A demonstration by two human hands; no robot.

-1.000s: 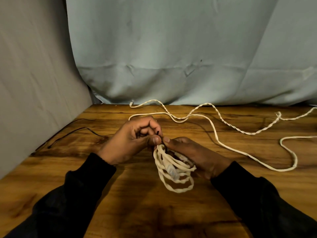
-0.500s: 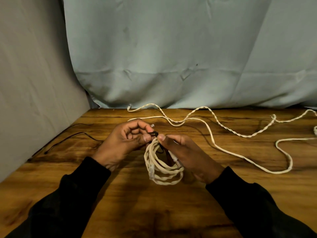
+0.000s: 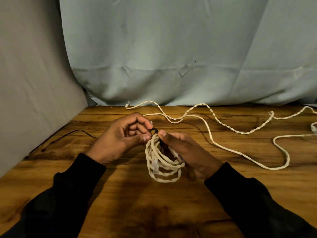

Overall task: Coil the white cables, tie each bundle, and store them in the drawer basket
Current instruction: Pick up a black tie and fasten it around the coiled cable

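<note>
Left hand (image 3: 123,140) pinching black tie (image 3: 153,130) atop coiled white cable (image 3: 162,162); right hand (image 3: 187,152) gripping the coil. Loose white cable (image 3: 223,146) on table (image 3: 120,194).

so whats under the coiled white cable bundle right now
Below the coiled bundle lies bare wooden table, darkened by shadow. Whether the lowest loops touch the wood cannot be told. The right hand covers the bundle's right side; the left hand pinches the black tie on top.

Loose white cable (image 3: 223,146) sprawls right; black wire (image 3: 68,133) left.
</note>
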